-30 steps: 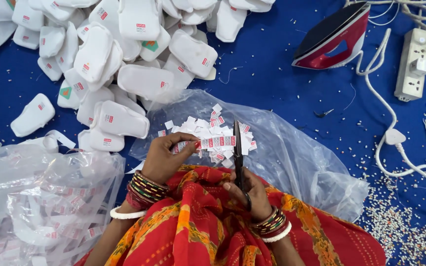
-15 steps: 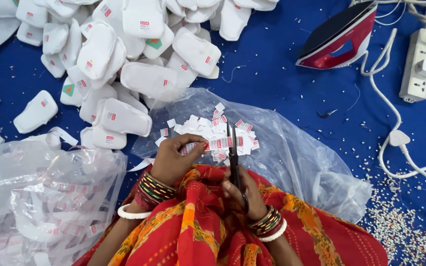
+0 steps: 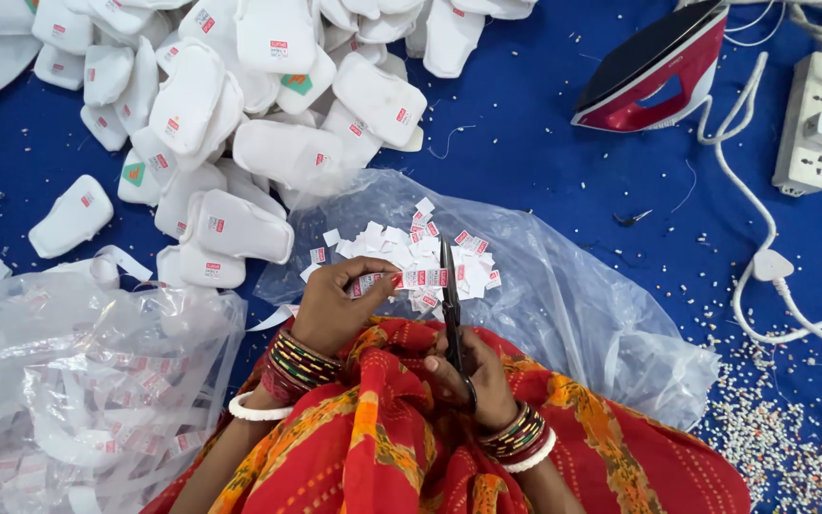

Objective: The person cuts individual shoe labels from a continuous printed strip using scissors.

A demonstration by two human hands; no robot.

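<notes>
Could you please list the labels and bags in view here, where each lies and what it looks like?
Label strip: white with red marks, held in the left hand, scissors in the right hand across it.
Cut labels: small white-and-red squares heaped on a clear plastic sheet.
Slippers: white pile, upper left, each with a small red or green tag.
Clear bag: lower left, holding label tape.

Slippers (image 3: 240, 105) far left, iron (image 3: 658, 67) far right, cut labels (image 3: 411, 252) on plastic sheet (image 3: 582, 314) between
</notes>
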